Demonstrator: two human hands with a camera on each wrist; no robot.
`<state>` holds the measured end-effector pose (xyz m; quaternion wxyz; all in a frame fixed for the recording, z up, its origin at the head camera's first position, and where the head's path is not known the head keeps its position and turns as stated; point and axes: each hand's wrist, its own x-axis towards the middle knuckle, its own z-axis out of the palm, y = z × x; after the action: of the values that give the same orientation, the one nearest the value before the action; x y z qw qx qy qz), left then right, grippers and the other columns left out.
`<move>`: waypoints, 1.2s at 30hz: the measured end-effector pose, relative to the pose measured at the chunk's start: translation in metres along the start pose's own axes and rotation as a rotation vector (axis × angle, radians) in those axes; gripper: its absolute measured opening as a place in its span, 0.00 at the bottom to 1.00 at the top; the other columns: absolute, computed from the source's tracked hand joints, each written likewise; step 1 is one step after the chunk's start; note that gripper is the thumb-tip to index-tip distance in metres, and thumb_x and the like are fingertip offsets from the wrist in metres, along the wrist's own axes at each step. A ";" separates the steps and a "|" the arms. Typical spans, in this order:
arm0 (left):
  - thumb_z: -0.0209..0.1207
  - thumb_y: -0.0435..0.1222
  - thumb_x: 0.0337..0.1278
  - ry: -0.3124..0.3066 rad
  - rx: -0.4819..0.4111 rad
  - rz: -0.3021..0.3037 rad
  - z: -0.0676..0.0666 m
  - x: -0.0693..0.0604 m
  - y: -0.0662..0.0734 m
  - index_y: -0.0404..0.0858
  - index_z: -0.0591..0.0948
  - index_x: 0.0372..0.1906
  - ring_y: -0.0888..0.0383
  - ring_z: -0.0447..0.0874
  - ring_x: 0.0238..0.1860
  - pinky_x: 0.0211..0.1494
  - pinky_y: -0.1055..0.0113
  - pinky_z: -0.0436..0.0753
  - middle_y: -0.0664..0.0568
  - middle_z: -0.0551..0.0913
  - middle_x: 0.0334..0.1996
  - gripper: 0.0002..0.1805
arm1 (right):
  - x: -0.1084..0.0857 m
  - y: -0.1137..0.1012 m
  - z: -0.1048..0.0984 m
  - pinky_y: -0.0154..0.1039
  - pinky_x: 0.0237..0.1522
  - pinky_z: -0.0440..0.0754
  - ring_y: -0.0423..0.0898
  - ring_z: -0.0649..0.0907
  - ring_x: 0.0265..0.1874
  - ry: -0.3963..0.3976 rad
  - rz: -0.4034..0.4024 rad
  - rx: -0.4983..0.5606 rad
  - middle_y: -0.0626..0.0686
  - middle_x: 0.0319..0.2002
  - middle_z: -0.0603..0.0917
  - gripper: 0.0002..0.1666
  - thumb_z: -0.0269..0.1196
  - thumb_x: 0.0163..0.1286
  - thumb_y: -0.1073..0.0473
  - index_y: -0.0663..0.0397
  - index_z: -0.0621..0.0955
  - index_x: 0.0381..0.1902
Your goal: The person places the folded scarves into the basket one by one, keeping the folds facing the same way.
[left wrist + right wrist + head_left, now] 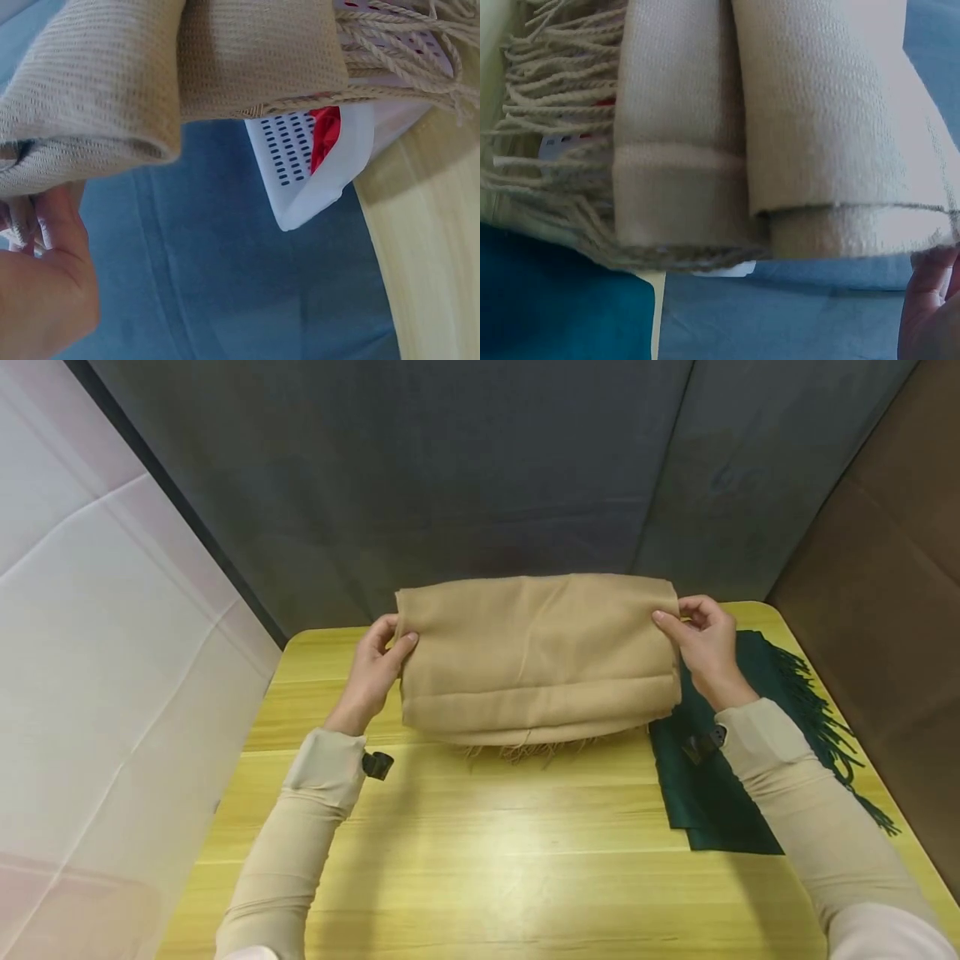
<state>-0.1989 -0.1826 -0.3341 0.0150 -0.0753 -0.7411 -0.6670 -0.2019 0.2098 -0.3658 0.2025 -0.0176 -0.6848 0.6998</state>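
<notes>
A folded beige scarf [536,639] is held up over the far part of the table, stretched between both hands. My left hand [372,670] pinches its left edge, thumb on the near face. Its right edge is pinched by my right hand [708,647] in the same way. Twisted fringe [528,750] hangs below the lower fold in the head view and shows closely in the right wrist view [562,112]. The fingers behind the cloth are partly hidden.
A dark green fringed scarf [720,793] lies folded on the right side of the wooden table [480,868], partly under the right forearm. Behind the beige scarf, the left wrist view shows a white perforated basket [346,161] with something red [325,137] inside. Grey fabric [450,468] hangs behind the table.
</notes>
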 end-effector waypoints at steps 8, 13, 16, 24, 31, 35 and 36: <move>0.50 0.33 0.60 0.008 0.024 0.011 0.001 0.007 0.000 0.40 0.72 0.45 0.59 0.77 0.31 0.27 0.70 0.78 0.51 0.71 0.40 0.09 | 0.001 -0.011 0.005 0.25 0.23 0.73 0.36 0.75 0.21 -0.015 0.048 -0.126 0.43 0.25 0.76 0.07 0.66 0.52 0.62 0.50 0.78 0.28; 0.50 0.33 0.60 0.022 -0.003 -0.003 0.000 0.016 0.001 0.40 0.72 0.46 0.59 0.76 0.32 0.28 0.70 0.78 0.51 0.71 0.39 0.10 | 0.010 -0.010 0.006 0.25 0.23 0.72 0.36 0.75 0.21 -0.038 0.064 -0.135 0.41 0.23 0.77 0.07 0.67 0.52 0.61 0.49 0.78 0.28; 0.51 0.32 0.59 0.040 -0.015 -0.037 0.000 0.022 0.001 0.39 0.73 0.46 0.60 0.76 0.30 0.26 0.71 0.77 0.50 0.71 0.37 0.10 | 0.016 -0.009 0.008 0.25 0.23 0.72 0.36 0.75 0.21 -0.046 0.090 -0.127 0.40 0.22 0.78 0.07 0.67 0.52 0.61 0.48 0.78 0.27; 0.50 0.34 0.60 0.023 0.080 -0.101 0.005 0.038 -0.004 0.38 0.72 0.49 0.61 0.74 0.26 0.23 0.72 0.74 0.49 0.71 0.36 0.12 | 0.026 -0.006 0.005 0.25 0.24 0.72 0.35 0.75 0.23 -0.059 0.178 -0.159 0.39 0.23 0.77 0.08 0.67 0.52 0.58 0.47 0.77 0.28; 0.51 0.34 0.60 0.043 0.109 -0.121 0.011 0.051 -0.009 0.37 0.72 0.49 0.59 0.74 0.30 0.27 0.70 0.75 0.49 0.72 0.38 0.13 | 0.033 -0.001 0.006 0.25 0.24 0.73 0.33 0.76 0.23 -0.065 0.195 -0.158 0.37 0.22 0.78 0.07 0.66 0.52 0.58 0.47 0.78 0.29; 0.51 0.34 0.59 0.050 0.125 -0.115 0.013 0.055 -0.012 0.37 0.72 0.48 0.60 0.73 0.29 0.26 0.70 0.74 0.50 0.72 0.36 0.12 | 0.037 -0.002 0.008 0.26 0.23 0.73 0.34 0.76 0.22 -0.061 0.172 -0.189 0.38 0.22 0.78 0.07 0.66 0.53 0.58 0.48 0.78 0.30; 0.51 0.34 0.59 0.049 0.125 -0.113 0.013 0.056 -0.012 0.36 0.72 0.48 0.60 0.73 0.29 0.26 0.70 0.74 0.50 0.72 0.36 0.12 | 0.039 -0.001 0.008 0.26 0.23 0.73 0.34 0.76 0.22 -0.059 0.165 -0.204 0.38 0.22 0.78 0.07 0.66 0.53 0.58 0.49 0.78 0.30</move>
<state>-0.2547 -0.1655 -0.3408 -0.0001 -0.0161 -0.7839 -0.6207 -0.2396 0.2138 -0.3541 0.1210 -0.0738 -0.7544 0.6410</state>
